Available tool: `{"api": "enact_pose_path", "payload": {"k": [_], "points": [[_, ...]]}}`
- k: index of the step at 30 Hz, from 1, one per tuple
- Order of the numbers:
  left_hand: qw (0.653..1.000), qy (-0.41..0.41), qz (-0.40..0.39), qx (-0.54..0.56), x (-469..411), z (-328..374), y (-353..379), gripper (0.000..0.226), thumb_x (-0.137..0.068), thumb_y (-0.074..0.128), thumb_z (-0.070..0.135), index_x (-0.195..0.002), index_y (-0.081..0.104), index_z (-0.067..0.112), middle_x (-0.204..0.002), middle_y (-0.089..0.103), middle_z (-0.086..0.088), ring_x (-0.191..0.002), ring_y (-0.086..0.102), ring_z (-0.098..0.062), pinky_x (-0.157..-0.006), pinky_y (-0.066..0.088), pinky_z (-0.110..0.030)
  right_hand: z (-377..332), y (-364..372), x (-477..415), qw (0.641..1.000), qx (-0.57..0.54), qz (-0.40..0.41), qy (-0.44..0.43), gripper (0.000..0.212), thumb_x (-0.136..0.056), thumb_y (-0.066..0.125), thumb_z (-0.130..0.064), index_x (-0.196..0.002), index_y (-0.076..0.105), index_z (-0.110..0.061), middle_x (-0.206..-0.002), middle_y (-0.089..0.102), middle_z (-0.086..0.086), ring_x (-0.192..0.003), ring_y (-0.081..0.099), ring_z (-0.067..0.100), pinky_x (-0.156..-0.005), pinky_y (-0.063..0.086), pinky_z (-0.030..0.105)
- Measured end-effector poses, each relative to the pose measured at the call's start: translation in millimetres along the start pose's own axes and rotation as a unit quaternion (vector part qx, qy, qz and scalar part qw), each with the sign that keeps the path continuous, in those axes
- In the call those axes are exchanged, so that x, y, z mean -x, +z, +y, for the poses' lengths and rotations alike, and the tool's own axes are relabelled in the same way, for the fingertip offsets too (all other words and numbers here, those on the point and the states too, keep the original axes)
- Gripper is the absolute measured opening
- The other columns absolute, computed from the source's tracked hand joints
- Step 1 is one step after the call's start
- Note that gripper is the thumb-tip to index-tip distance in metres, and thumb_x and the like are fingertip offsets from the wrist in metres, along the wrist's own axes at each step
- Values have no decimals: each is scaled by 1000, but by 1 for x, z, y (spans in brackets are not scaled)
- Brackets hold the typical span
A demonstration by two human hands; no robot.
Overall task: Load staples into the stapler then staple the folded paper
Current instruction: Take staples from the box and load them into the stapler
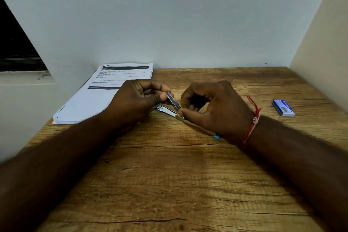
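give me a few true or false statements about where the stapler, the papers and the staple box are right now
1. The stapler is hinged open between the two hands. True.
2. The staple box lies on the printed papers. False: it lies on the bare wooden table, off to the right, far from the papers.
3. The left hand pinches the raised metal arm of the stapler. True.
4. The right hand rests flat on the table away from the stapler. False: its fingers are on the stapler near the hinge.
5. The papers sit at the table's left rear, by the wall. True.
6. A red thread is tied round the left wrist. False: it is on the right wrist.
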State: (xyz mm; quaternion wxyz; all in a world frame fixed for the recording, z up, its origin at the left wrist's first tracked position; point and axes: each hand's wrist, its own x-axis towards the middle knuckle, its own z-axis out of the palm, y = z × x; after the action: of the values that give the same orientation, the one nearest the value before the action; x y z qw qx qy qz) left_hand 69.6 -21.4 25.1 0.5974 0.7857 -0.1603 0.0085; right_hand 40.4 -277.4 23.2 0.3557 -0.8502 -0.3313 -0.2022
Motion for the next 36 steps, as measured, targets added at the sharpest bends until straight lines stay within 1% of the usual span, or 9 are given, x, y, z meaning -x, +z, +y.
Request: {"api": "enact_pose_path", "payload": {"k": [2, 7, 12, 17, 22, 28, 31, 34, 36], "points": [[1000, -1, 9, -18, 3, 5, 3, 20, -104, 72, -5, -122, 74, -11, -105, 79, -22, -45, 67, 5, -47, 46, -2, 2, -6, 0, 1000, 18, -18, 9, 12, -88, 94, -18, -97, 87, -21, -86, 82, -10, -75, 78, 10, -69, 67, 35], [996, 11, 26, -87, -3, 0, -2, 12, -104, 79, 10, -115, 82, 9, -83, 81, 3, -39, 59, 3, -40, 44, -16, 7, -20, 0, 995, 26, -75, 62, 9, -85, 97, -25, -91, 90, -28, -87, 83, -11, -77, 80, 8, -72, 70, 41], [976, 34, 5, -216, -6, 1, -2, 16, -99, 86, 18, -101, 84, 33, -92, 83, 9, -75, 68, 14, -67, 44, -2, 5, -23, 0, 988, 62, -86, 116, 21, -77, 102, -40, -89, 86, -33, -82, 82, -12, -74, 78, 5, -71, 69, 44], [969, 40, -12, -244, -4, 2, 0, 8, -100, 85, 19, -104, 85, 26, -91, 78, 18, -83, 65, 21, -69, 40, 3, 6, -24, -1, 981, 93, -89, 143, 14, -84, 97, -34, -94, 86, -36, -84, 80, -18, -81, 75, -3, -73, 67, 33], [976, 43, -17, -215, -5, -1, -3, 37, -90, 96, 26, -122, 79, 31, -113, 83, 14, -108, 76, 5, -96, 57, -10, 8, -17, 1, 982, 66, -50, 172, 10, -85, 97, -31, -89, 87, -32, -78, 80, -16, -73, 75, 1, -61, 56, 20], [978, 55, 11, -199, -7, -5, -5, 72, -83, 100, 33, -147, 68, 34, -129, 78, 18, -120, 74, 4, -108, 57, -23, 5, -1, 0, 983, 16, 62, 173, 11, -82, 99, -32, -87, 89, -29, -79, 81, -14, -75, 77, 7, -68, 67, 36], [991, 32, 41, -124, -8, -4, -3, 68, -88, 97, 22, -148, 67, 29, -126, 81, 10, -112, 81, -7, -103, 63, -25, 5, 1, 1, 982, -1, 85, 169, 10, -83, 98, -30, -86, 89, -27, -80, 82, -14, -76, 78, 6, -69, 67, 33], [997, 5, 44, -66, -6, -3, 1, 50, -92, 93, 13, -137, 74, 25, -110, 86, 3, -103, 84, -26, -80, 65, -19, 9, 5, 2, 977, 25, 36, 209, 11, -81, 100, -32, -81, 89, -29, -79, 82, -17, -76, 77, 2, -69, 65, 29], [997, -1, 31, -70, -5, -6, 2, 41, -93, 92, 13, -128, 78, 27, -109, 88, 4, -104, 84, -31, -91, 70, -34, 11, 6, 1, 976, 35, 22, 216, 10, -81, 100, -32, -81, 90, -30, -79, 82, -18, -76, 76, 0, -69, 64, 26]]}}
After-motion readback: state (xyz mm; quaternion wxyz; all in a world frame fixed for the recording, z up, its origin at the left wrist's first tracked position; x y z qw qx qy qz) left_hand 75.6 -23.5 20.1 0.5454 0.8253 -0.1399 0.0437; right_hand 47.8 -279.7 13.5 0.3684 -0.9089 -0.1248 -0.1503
